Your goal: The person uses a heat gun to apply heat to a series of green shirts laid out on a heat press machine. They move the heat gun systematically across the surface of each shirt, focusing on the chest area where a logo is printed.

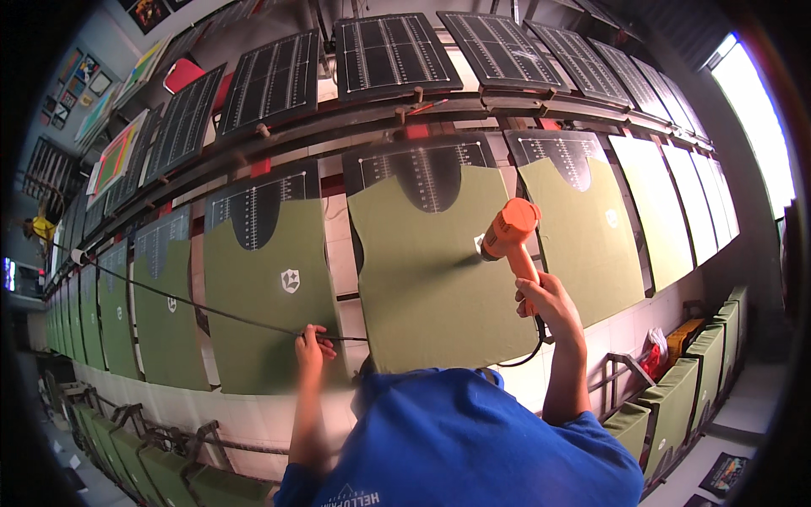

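Head view: right fingers (pixel 531 292) snug around orange heat gun (pixel 512 230), left fingers (pixel 310 336) loosely around black cord (pixel 207 309).

The room has a long dark table (pixel 338 120) that carries two rows of boards (pixel 393 55). Beyond its right end there is a tall window (pixel 758 127), very bright with white light, beside a grey wall (pixel 735 169). Past its far left corner, small framed pictures (pixel 100 83) hang together. A red chair (pixel 181 76) stands behind the far edge. Along the near edge, the floor (pixel 528 359) looks pale.
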Demonstrator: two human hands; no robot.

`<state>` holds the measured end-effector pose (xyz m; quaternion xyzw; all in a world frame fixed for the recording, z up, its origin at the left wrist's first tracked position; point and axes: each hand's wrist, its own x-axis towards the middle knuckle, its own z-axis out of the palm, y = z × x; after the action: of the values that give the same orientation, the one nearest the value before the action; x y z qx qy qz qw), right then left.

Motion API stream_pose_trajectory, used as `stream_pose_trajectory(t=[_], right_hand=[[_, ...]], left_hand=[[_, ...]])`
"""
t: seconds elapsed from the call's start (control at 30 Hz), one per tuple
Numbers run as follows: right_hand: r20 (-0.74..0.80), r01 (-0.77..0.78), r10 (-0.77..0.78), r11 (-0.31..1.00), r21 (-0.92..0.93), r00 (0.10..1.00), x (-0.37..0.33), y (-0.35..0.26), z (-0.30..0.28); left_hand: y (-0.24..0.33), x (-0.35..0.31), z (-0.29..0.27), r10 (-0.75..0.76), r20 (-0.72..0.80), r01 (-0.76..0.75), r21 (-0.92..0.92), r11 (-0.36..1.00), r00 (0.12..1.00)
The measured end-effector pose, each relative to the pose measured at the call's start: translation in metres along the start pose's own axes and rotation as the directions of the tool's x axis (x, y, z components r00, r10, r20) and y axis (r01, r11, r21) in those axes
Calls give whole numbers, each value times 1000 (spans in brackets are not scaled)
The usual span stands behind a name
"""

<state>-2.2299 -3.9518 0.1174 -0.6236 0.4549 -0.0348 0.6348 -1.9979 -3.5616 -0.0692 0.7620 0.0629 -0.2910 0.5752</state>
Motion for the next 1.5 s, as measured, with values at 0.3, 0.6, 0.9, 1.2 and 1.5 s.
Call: stream_pose_trajectory(t=[0.3, 0.6, 0.9, 1.2, 1.5], right_hand=[[-7, 48, -47, 998, 43, 999, 7, -8, 5], [57, 55, -57, 998, 43, 997, 34, -16, -3], [136, 16, -7, 998, -64, 991, 25, 5, -135], [-47, 76, -74, 996, 45, 996, 59, 62, -368], [71, 115, -121, 990, 85, 990, 110, 50, -434]], left_hand=[[-2, 2, -1, -10, 12, 10, -16, 1000, 1000], [-8, -7, 0, 32, -89, -42, -117, 992, 995], [-67, -54, -8, 105, -480, -183, -118, 976, 871], [14, -241, 92, 120, -401, -167, -83, 982, 908], [147, -322, 271, 364, 137, -314, -289, 904, 921]])
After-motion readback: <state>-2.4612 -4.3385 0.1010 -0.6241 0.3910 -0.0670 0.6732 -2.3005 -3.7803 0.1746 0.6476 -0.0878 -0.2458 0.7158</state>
